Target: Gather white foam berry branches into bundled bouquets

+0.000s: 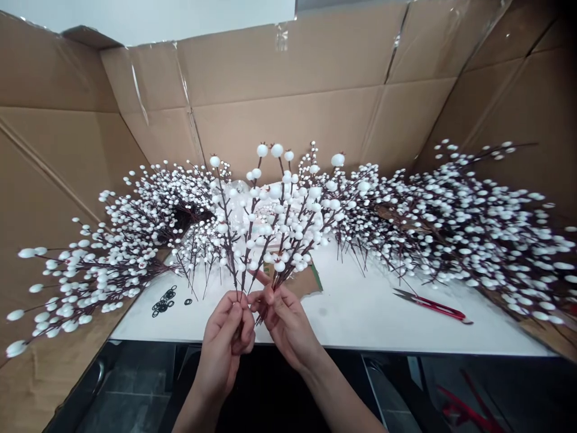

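Note:
Both hands hold up a bunch of dark stems with white berries [279, 216] over the front edge of a white table [360, 319]. My left hand [228, 337] is closed around the lower ends of the stems. Beside it, my right hand [283, 319] pinches other stems of the same bunch between thumb and fingers. The berry heads fan upward and away from me.
Heaps of white-berry branches lie at the left [112, 252], back and right [473, 228] of the table. Red-handled snips [433, 305] rest at the right. Small black rings [164, 300] lie at the left. Cardboard walls [315, 90] surround the table.

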A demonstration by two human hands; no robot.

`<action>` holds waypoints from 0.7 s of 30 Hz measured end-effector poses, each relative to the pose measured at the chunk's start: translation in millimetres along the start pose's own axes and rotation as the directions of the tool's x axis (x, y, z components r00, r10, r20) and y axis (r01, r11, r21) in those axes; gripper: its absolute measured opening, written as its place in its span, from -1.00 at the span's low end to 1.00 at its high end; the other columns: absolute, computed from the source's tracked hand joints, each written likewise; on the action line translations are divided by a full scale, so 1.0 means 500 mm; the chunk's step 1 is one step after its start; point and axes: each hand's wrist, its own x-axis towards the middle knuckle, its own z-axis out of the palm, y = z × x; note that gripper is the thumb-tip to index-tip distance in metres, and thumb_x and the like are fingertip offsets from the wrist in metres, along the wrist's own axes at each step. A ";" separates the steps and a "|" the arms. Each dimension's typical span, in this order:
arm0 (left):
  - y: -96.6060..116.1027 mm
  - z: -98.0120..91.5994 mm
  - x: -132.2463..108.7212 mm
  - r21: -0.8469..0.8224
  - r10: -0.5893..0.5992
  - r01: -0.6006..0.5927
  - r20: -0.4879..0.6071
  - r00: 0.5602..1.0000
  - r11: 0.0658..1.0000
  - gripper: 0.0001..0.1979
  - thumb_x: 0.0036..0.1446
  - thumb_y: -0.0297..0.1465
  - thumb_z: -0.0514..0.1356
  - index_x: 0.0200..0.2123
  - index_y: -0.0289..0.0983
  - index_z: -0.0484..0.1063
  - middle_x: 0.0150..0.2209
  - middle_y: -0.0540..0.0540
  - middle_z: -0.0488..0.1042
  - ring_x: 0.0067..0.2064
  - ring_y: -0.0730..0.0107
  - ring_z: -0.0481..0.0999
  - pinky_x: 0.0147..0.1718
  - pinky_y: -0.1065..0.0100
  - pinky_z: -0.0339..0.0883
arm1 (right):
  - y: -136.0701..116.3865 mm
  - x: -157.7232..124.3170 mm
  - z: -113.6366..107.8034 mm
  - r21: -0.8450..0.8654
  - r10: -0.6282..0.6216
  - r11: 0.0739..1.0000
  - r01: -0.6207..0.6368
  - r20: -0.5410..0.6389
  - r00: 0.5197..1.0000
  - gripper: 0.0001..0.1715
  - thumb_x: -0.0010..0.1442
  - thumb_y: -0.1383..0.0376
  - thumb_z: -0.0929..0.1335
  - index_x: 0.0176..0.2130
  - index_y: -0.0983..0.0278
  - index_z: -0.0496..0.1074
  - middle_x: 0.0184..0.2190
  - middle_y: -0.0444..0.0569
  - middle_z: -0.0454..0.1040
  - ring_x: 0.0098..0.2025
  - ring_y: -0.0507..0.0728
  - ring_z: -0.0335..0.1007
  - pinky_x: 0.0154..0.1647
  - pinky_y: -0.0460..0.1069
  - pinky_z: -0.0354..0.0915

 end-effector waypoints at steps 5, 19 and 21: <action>0.007 -0.002 -0.002 -0.034 0.011 -0.011 0.008 1.000 0.999 -0.88 0.11 -0.26 0.13 -0.43 -0.15 0.31 -0.71 0.14 0.07 -0.69 0.59 -0.21 -0.69 0.45 -0.31 | -0.007 -0.004 -0.009 0.004 0.073 0.997 -0.074 0.088 0.993 -0.73 0.17 0.20 0.34 -0.50 0.27 0.35 -0.04 0.04 0.43 -0.12 0.08 0.41 -0.02 -0.02 0.25; 0.000 0.000 0.010 -0.022 0.248 -0.254 -0.153 0.957 0.967 -0.89 0.21 -0.37 0.03 -0.38 -0.23 0.22 -0.66 0.15 0.11 -0.66 0.66 -0.08 -0.68 0.52 -0.22 | -0.041 -0.051 -0.026 0.031 0.240 0.970 -0.243 0.064 0.969 -0.75 0.19 0.29 0.34 -0.50 0.34 0.41 0.02 0.15 0.42 0.14 0.17 0.26 0.16 0.01 0.15; 0.000 -0.002 0.011 0.002 0.272 -0.276 -0.175 0.946 0.961 -0.89 0.22 -0.37 0.03 -0.37 -0.23 0.22 -0.65 0.15 0.12 -0.66 0.66 -0.06 -0.68 0.52 -0.20 | -0.044 -0.055 -0.026 0.025 0.233 0.972 -0.235 0.059 0.971 -0.73 0.20 0.28 0.33 -0.49 0.35 0.41 0.02 0.16 0.43 0.15 0.18 0.25 0.16 0.01 0.15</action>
